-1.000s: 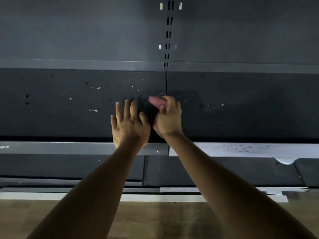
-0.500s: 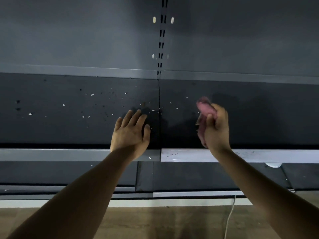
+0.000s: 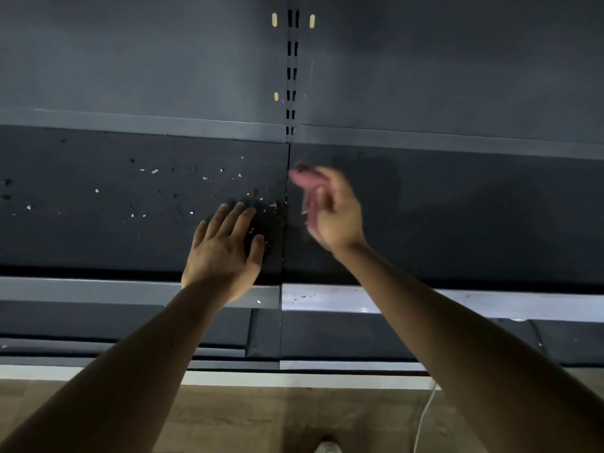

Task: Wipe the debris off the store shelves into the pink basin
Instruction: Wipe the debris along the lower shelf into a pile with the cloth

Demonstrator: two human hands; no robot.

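- The debris (image 3: 183,191) is pale flecks and dark crumbs scattered over the left panel of the dark shelf (image 3: 98,240), thickest near the seam between the two panels.
- The left hand (image 3: 225,253) lies flat and open on the shelf, fingers spread, beside the thickest patch.
- The right hand (image 3: 333,214), blurred, is closed around a pink cloth (image 3: 302,178) just right of the seam.
- A white cord (image 3: 423,416) lies on the wooden floor (image 3: 245,420) below.

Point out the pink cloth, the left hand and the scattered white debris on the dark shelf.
Pink cloth (image 3: 302,176), head view, bunched end above fingers.
Left hand (image 3: 225,256), head view, back of hand.
Scattered white debris (image 3: 155,171), head view, one pale fleck.
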